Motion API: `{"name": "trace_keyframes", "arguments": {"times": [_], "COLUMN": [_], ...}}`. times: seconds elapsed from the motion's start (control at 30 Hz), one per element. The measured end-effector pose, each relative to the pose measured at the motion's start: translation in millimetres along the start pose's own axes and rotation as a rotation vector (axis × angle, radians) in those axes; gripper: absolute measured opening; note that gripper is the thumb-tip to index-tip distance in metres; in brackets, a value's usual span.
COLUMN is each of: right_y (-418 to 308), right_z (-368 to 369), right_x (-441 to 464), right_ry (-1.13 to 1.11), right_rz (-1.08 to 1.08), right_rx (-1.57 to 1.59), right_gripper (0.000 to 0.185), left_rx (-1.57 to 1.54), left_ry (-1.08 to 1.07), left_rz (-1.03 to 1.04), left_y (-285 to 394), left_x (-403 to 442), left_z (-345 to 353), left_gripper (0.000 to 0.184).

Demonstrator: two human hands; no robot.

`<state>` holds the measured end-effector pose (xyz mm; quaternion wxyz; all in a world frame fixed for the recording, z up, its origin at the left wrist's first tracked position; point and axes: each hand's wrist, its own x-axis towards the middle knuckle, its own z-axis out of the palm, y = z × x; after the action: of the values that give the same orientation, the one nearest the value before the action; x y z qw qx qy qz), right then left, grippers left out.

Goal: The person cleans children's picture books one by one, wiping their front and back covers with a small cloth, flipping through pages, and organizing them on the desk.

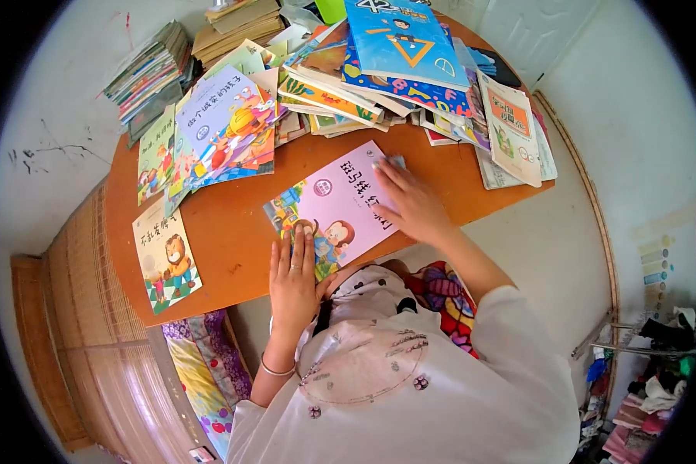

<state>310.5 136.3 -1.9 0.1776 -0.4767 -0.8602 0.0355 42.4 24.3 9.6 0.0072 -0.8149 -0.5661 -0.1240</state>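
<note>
A pink picture book [356, 203] with a cartoon monkey on its cover lies closed near the table's front edge. My left hand [292, 274] rests flat on its lower left corner, fingers stretched out. Across the book's right side lies my right hand [411, 203], its fingers spread and covering part of the printed title. Neither hand grips anything. Left of the book, a small booklet with a lion [170, 259] lies at the table's edge. Behind it, a picture book with a lilac cover [223, 127] rests on other overlapping books.
The orange-brown table [232, 232] carries a jumbled pile topped by a blue book [406, 42]. Several booklets lie at the right edge under a cream one [512, 127]. A tall stack of books [151, 73] stands at the back left. Patterned cushions touch the table's front side.
</note>
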Motion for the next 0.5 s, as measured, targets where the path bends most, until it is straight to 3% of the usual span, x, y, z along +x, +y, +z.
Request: {"name": "trace_keyframes", "arguments": {"times": [0.2,0.5], "right_y": [15.0,-41.7], "right_z": [18.1,0.7], "right_x": [67.3,-36.3], "right_ry": [-0.096,0.004], "right_rz": [0.079,0.062], "right_rx": [0.060,-0.014], "right_gripper": [0.077,0.078], "left_rx": [0.013,0.028], "left_ry": [0.003,0.012], "left_rz": [-0.055,-0.060], "left_y": [6.8,8.3], "left_x": [-0.2,-1.0], "left_z": [6.0,11.4], "left_gripper": [0.083,0.082]}}
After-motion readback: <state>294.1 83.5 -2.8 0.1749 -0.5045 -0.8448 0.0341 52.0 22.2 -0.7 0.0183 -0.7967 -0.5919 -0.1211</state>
